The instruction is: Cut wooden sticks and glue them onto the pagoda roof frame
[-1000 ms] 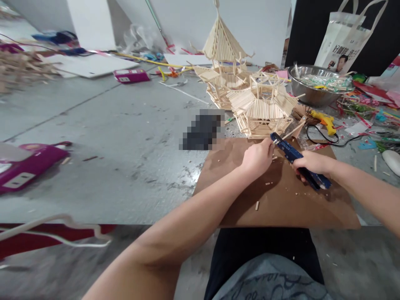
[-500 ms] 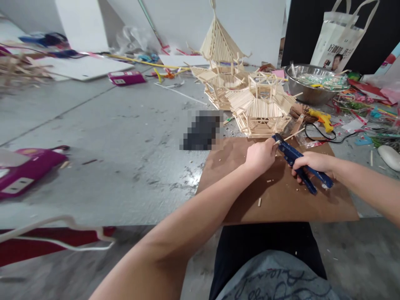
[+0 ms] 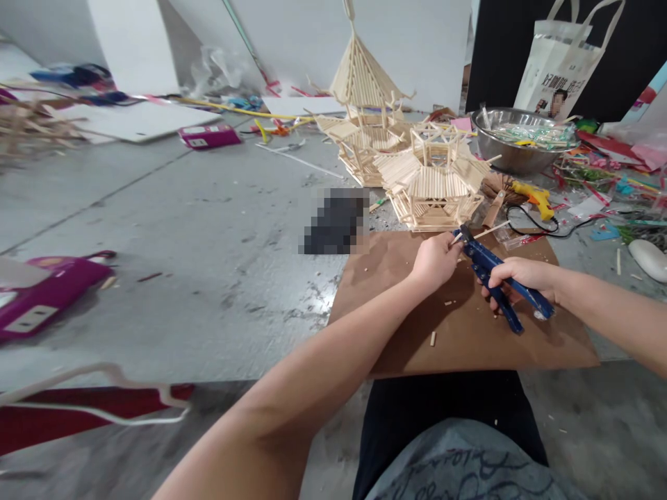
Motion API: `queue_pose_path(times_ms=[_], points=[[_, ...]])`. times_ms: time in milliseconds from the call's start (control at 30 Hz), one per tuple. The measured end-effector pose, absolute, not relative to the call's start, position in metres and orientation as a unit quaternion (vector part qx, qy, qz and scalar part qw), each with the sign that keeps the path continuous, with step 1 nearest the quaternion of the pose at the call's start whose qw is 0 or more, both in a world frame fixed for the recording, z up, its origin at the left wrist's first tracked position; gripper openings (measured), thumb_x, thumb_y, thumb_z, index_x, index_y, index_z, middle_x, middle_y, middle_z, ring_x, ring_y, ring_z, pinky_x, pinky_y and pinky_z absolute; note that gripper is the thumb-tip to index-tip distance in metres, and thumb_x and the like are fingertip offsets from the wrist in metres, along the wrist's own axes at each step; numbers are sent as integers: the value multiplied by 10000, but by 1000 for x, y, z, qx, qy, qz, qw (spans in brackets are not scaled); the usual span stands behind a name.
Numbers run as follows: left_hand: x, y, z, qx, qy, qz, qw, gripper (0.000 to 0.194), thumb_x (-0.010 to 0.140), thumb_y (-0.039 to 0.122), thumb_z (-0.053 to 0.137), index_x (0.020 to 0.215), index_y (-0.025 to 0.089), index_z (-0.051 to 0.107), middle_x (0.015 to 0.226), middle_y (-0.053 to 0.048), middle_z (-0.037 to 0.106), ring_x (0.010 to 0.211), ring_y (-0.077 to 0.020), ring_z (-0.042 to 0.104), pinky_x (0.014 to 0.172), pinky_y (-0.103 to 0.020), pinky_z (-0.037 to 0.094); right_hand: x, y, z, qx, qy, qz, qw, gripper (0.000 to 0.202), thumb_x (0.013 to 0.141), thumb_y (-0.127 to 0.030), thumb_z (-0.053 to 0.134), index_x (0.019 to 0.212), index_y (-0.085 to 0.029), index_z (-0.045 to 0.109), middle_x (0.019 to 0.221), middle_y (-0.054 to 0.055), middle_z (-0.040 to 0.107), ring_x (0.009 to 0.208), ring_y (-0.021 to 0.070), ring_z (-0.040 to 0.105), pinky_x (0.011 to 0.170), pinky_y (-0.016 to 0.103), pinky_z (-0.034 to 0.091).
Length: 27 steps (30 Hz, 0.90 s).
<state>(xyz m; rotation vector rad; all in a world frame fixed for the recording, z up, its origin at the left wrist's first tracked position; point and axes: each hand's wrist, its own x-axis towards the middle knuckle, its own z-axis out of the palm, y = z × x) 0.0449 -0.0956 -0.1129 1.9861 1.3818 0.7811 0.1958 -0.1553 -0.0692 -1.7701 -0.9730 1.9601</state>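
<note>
My left hand pinches a thin wooden stick that passes by the jaws of a blue hand cutter. The cutter's handles are in my right hand, its fingers wrapped round them. Both hands are over a brown board with small stick offcuts on it. Just beyond the board stands a hexagonal stick model, and behind it a taller one with a pointed roof.
A dark pixelated object lies left of the board. Further right are a yellow glue gun with a black cord, a metal bowl and colourful scraps. Purple power strips are on the left.
The cutter's handles are spread wider apart than before. The stick and cutter jaws have shifted slightly, and the whole view has moved a little.
</note>
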Motion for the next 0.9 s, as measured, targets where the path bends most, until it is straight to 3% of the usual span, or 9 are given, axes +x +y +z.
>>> queue_pose_path(times_ms=[167, 300, 500, 900], points=[[44, -95, -113, 747, 520, 282, 304, 249, 800, 283, 434, 622, 143, 539, 559, 12, 519, 556, -115, 476, 513, -222, 302, 190, -158, -68, -647, -372, 648, 151, 68, 598, -95, 459, 603, -148, 501, 476, 16, 560, 447, 135, 544, 495, 269, 470], [45, -99, -113, 796, 526, 211, 214, 243, 814, 308, 418, 733, 158, 592, 650, -32, 611, 622, -164, 548, 538, -247, 330, 190, -162, -75, -672, -394, 612, 134, 74, 612, -135, 460, 544, -164, 467, 369, 2, 492, 340, 124, 458, 378, 245, 395], [44, -105, -112, 838, 524, 115, 100, 322, 858, 370, 316, 947, 209, 580, 816, -82, 675, 735, -227, 624, 592, -279, 395, 187, -166, -77, -699, -418, 569, 115, 171, 652, -169, 456, 485, -177, 423, 315, -6, 438, 298, 114, 419, 327, 226, 342], [42, -106, -115, 838, 529, 100, 86, 333, 870, 374, 295, 959, 202, 565, 830, -98, 678, 764, -240, 634, 607, -292, 409, 178, -165, -72, -731, -449, 507, 82, 172, 658, -154, 441, 488, -178, 427, 290, -5, 421, 281, 114, 399, 308, 229, 328]])
